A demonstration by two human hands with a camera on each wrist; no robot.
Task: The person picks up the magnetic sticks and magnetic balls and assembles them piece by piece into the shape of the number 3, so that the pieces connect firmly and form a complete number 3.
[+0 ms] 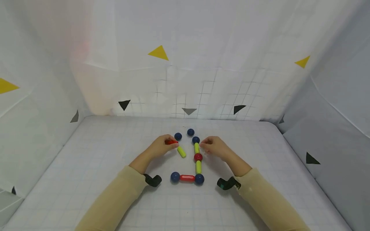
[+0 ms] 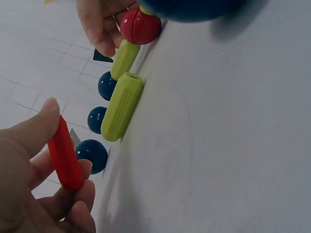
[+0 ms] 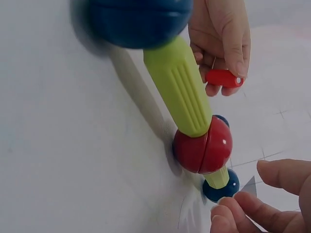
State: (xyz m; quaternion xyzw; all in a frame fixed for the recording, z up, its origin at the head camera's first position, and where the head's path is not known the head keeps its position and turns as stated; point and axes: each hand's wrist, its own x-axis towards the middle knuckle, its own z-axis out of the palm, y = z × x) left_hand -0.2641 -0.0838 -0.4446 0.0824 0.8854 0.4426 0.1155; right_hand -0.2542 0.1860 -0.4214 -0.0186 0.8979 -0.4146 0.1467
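Chunky red rod (image 3: pixel 221 77), hole in one end, pinched by left hand (image 1: pixel 161 146), right hand (image 1: pixel 215 147) parted thumb-from-fingers, blue balls (image 1: pixel 190 132) grouped toward table's (image 1: pixel 104 144) far edge

From the head, looking forward and down over both sleeves (image 1: pixel 115 199) — with distance enough to include the tabletop (image 1: pixel 57 192) and the rear wall (image 1: pixel 185 32). From the left wrist, looking low and close along the tabletop, tilted sideways, past the left hand (image 2: pixel 22 179) towards the right hand (image 2: pixel 99 24). From the right wrist, near and tilted too, facing leftward — sharing with the left wrist both hands and the red ball (image 3: pixel 204 148).
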